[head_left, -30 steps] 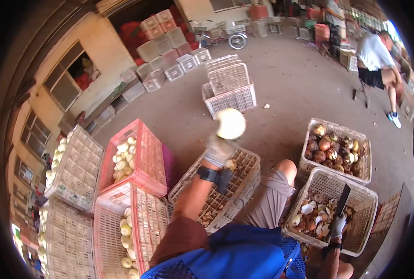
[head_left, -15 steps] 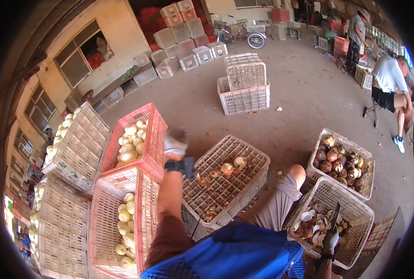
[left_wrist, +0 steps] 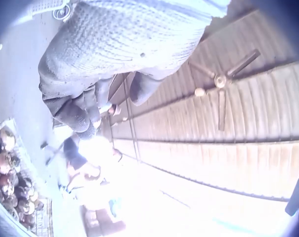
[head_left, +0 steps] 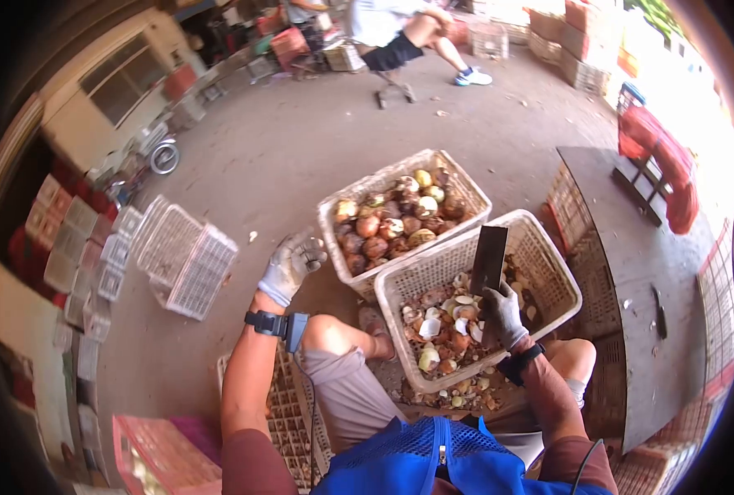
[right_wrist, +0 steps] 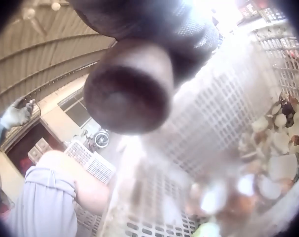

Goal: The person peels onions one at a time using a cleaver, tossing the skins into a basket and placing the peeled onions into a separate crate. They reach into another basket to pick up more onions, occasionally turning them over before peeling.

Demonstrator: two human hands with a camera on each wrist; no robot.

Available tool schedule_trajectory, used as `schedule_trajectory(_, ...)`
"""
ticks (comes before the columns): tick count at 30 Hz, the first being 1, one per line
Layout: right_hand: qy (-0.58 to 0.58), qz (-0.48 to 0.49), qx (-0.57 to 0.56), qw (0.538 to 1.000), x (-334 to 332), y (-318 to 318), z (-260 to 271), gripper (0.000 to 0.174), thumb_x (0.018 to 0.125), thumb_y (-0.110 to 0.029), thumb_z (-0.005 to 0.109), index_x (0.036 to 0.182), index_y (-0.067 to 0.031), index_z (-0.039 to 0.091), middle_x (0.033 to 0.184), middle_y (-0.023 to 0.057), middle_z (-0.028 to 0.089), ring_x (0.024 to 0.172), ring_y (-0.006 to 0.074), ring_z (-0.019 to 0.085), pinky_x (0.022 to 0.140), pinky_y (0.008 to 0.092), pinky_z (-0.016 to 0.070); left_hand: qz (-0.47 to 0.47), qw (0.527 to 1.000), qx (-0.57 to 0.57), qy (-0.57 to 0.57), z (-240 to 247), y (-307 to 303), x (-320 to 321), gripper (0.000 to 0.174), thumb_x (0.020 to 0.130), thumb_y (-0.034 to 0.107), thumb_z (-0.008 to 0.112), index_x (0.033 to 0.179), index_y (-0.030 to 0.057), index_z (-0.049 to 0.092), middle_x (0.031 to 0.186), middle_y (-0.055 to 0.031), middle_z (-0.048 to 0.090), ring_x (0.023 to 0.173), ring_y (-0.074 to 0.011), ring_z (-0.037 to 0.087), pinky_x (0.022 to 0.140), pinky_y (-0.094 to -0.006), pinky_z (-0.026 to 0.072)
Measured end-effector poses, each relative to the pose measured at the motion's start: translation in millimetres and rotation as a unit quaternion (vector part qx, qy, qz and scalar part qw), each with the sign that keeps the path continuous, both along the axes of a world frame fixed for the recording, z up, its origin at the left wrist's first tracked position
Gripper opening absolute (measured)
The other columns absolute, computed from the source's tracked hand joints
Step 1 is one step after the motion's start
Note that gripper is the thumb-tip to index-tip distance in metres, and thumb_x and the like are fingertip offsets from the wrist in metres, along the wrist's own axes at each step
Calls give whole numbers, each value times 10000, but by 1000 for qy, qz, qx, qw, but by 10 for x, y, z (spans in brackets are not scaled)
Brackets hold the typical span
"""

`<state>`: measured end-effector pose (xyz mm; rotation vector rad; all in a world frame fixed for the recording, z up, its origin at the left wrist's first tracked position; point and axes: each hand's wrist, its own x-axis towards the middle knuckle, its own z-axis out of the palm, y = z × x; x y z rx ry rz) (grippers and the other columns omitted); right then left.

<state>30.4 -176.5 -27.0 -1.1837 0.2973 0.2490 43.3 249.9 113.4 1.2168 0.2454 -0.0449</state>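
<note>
My gloved right hand (head_left: 503,313) grips a broad-bladed knife (head_left: 489,257) over the crate of peelings (head_left: 540,252), blade angled upward. In the right wrist view the round butt of the knife handle (right_wrist: 129,94) sticks out from the glove. My gloved left hand (head_left: 294,266) is raised just left of the crate of onions (head_left: 470,186), its fingers loosely bent with nothing in them. That crate is heaped with brown-skinned onions (head_left: 400,214). Pale skins and cut onion pieces (head_left: 449,322) cover the bottom of the peelings crate. The left wrist view shows the glove (left_wrist: 124,44) from close up.
A grey board (head_left: 656,330) with a second knife (head_left: 660,313) on it stands at the right. An upturned crate (head_left: 289,388) is by my left knee, a pink crate (head_left: 165,454) lower left. White crates (head_left: 187,260) stand on the floor. Another person (head_left: 392,41) sits ahead.
My left hand carried a peeled onion toward the pink crate, emptied, and has come back beside the onion crate. The head view has swung right. My right hand still holds the knife over the peelings.
</note>
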Motion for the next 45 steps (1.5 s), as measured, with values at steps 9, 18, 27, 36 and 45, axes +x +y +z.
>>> schedule_trajectory(9, 55, -29, 36, 997, 128, -105, 369, 212, 912, -84, 531, 1106, -6, 565, 700, 16, 576, 522, 96, 509, 438, 237, 422, -206, 908, 364, 10, -1511, -789, 1733, 375, 863, 166, 682, 1206, 53, 583, 1011, -63, 676, 845, -160, 655, 733, -282, 527)
schedule_trajectory(18, 136, -34, -5, 990, 249, -276, 378, 179, 895, -137, 556, 1047, -41, 552, 688, 9, 546, 529, 108, 520, 502, 257, 484, -225, 670, 702, -90, -1987, -1479, 3003, 623, 759, 309, 746, 1308, 105, 534, 1305, -205, 534, 1111, -368, 578, 961, -422, 463)
schedule_trajectory(27, 212, -58, 27, 975, 286, -339, 252, 210, 895, -142, 567, 1081, -46, 546, 737, 13, 535, 594, 106, 526, 540, 273, 512, -288, 438, 849, -63, -2405, -2054, 3492, 345, 862, 287, 581, 1190, 182, 595, 1169, -136, 612, 1079, -311, 602, 866, -477, 471)
schedule_trajectory(36, 180, -61, 43, 981, 221, -364, 251, 235, 903, -136, 579, 1112, -35, 549, 765, 13, 552, 620, 100, 545, 535, 271, 517, -165, 688, 707, -2, -2543, -1743, 3304, 605, 667, 293, 819, 1158, 96, 526, 1104, -165, 609, 973, -308, 636, 830, -409, 514)
schedule_trajectory(45, 93, -69, 48, 992, 174, -107, 265, 285, 914, -182, 615, 1134, -7, 569, 757, 10, 592, 543, 79, 522, 478, 237, 461, -193, 966, 160, -54, -1343, -1708, 2166, 688, 710, 108, 815, 1295, 25, 465, 1139, -85, 579, 1017, -190, 580, 890, -303, 504)
